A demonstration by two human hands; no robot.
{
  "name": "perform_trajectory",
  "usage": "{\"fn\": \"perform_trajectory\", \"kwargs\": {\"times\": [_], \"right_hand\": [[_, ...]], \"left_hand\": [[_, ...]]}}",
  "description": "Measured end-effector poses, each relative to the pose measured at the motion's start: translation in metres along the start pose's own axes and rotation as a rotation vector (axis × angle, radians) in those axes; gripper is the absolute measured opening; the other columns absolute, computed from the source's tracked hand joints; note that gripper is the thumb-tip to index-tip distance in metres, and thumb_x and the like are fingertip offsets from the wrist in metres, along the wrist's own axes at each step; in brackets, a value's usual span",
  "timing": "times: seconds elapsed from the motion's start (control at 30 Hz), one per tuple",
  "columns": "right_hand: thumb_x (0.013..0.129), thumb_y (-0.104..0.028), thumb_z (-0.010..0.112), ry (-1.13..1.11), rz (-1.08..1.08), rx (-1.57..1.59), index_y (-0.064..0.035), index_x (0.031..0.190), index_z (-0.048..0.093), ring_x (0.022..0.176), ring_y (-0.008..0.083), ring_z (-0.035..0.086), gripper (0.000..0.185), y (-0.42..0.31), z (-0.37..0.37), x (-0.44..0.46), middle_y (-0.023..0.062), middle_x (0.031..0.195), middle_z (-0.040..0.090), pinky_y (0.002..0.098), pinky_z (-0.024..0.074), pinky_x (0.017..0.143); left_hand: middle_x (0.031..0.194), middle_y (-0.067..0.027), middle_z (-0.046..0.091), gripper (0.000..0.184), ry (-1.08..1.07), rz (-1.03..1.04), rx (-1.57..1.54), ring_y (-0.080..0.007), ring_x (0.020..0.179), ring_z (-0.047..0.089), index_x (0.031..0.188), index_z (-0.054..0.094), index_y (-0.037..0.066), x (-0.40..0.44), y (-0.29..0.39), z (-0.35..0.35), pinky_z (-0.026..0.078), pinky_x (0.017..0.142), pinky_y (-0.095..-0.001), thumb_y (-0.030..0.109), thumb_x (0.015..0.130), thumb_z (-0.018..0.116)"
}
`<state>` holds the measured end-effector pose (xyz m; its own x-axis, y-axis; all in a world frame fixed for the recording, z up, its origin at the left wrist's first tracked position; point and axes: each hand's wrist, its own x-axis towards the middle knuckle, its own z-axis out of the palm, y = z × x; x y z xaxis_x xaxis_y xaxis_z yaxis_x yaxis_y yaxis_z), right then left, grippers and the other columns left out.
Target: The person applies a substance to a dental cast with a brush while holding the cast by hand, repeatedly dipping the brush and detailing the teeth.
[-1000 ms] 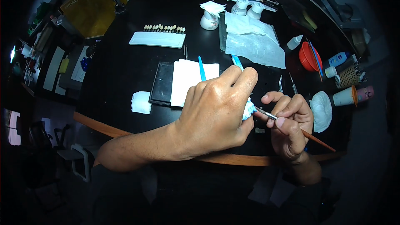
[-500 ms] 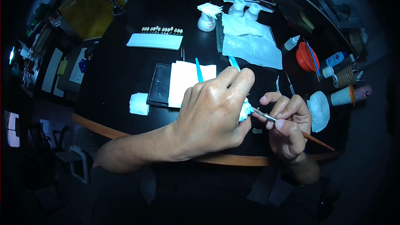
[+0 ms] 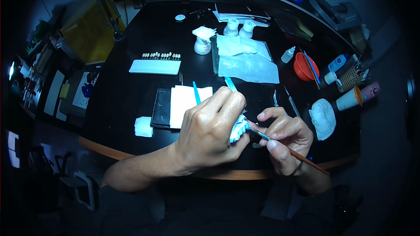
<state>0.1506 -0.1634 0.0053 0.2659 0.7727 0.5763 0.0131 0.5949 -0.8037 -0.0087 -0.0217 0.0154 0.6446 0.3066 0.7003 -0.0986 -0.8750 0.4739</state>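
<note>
At right, tools (image 3: 364, 74) in basket (image 3: 349, 79), right hand (image 3: 289, 138) holding brush (image 3: 307, 161), left hand (image 3: 213, 126) blue-white piece (image 3: 239, 129)

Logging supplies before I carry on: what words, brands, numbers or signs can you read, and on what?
"CUBIC" on the yellow box; any letters before it are unclear.
Too small or blurred to read: the print on the white jar, the blue bottle and the round white dial.

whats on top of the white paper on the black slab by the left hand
A blue stick appears to lie on the white paper. The left hand covers the stick's near end and the paper's lower right; anything there can't be seen.
</note>
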Motion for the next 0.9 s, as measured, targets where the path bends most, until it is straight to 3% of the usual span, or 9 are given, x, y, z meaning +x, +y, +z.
{"fn": "perform_trajectory", "kwargs": {"times": [0.13, 0.23, 0.43, 0.9], "right_hand": [[0.087, 0.008, 0.069, -0.01, -0.066, -0.068, 0.0024, 0.097, 0.066, 0.114, 0.0312, 0.066, 0.011, 0.0029, 0.0001, -0.0007, 0.0147, 0.082, 0.071, 0.0503, 0.0612, 0.103], [0.087, 0.007, 0.069, -0.021, -0.077, -0.069, 0.0025, 0.098, 0.066, 0.112, 0.0309, 0.067, 0.012, 0.0025, -0.0008, -0.0002, 0.0146, 0.083, 0.072, 0.0485, 0.0621, 0.1], [0.086, 0.007, 0.07, -0.039, -0.091, -0.088, 0.0028, 0.098, 0.067, 0.116, 0.0319, 0.067, 0.013, 0.0017, -0.0021, -0.0004, 0.0147, 0.083, 0.072, 0.0484, 0.0629, 0.1], [0.084, 0.007, 0.069, -0.008, -0.051, -0.129, 0.0013, 0.094, 0.064, 0.109, 0.0328, 0.069, 0.013, 0.0, 0.0011, -0.0007, 0.0138, 0.08, 0.071, 0.0487, 0.0616, 0.1]], "left_hand": [[0.087, -0.0131, 0.057, 0.044, 0.008, 0.028, 0.011, -0.0259, 0.07, 0.065, 0.1, 0.06, -0.001, 0.0005, -0.0012, 0.0008, 0.052, 0.057, -0.0378, 0.005, 0.065, 0.086], [0.081, -0.0123, 0.057, 0.038, 0.031, 0.003, -0.028, -0.0206, 0.067, 0.06, 0.091, 0.059, -0.002, 0.003, -0.0014, 0.0017, 0.046, 0.054, -0.0319, 0.009, 0.067, 0.086], [0.079, -0.0104, 0.057, 0.04, -0.018, -0.115, -0.146, -0.0168, 0.065, 0.059, 0.091, 0.059, -0.002, 0.006, 0.0002, -0.002, 0.046, 0.055, -0.0312, 0.009, 0.064, 0.085], [0.087, -0.0135, 0.057, 0.042, 0.02, 0.057, 0.102, -0.0266, 0.071, 0.063, 0.096, 0.059, 0.0, 0.0011, 0.0022, 0.0012, 0.051, 0.057, -0.0377, 0.005, 0.064, 0.087]]}}
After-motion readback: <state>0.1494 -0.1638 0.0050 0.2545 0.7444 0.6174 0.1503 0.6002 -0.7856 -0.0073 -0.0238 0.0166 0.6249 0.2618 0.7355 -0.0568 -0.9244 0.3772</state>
